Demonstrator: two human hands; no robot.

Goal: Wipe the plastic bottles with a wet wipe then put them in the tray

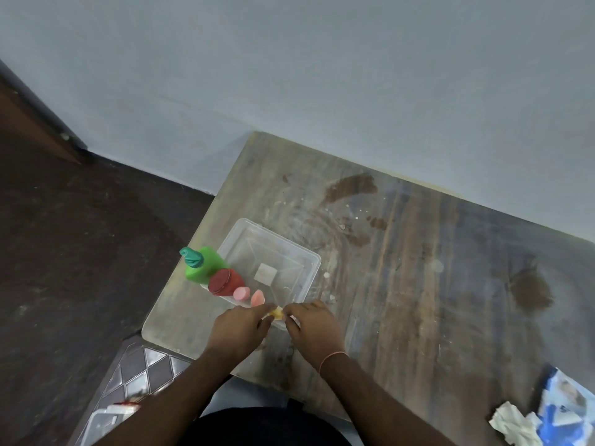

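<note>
Over on the left we've got the green bottle with its teal nozzle standing at the table's left edge, right up against the clear plastic tray. Next to it sits the red-capped bottle, then two little pink bottles in a row along the tray's near-left side; we honestly can't tell whether those are inside the tray or just beside it. Moving right, our left hand is pinching a small yellow bottle at the tray's near corner, fingers closed on it. Our right hand meets it from the other side, fingertips closed on the same yellow piece; a wipe may be in there but it's too hidden to say. Far right near the table's front edge, there's a crumpled white wipe beside a blue wipes packet.
</note>
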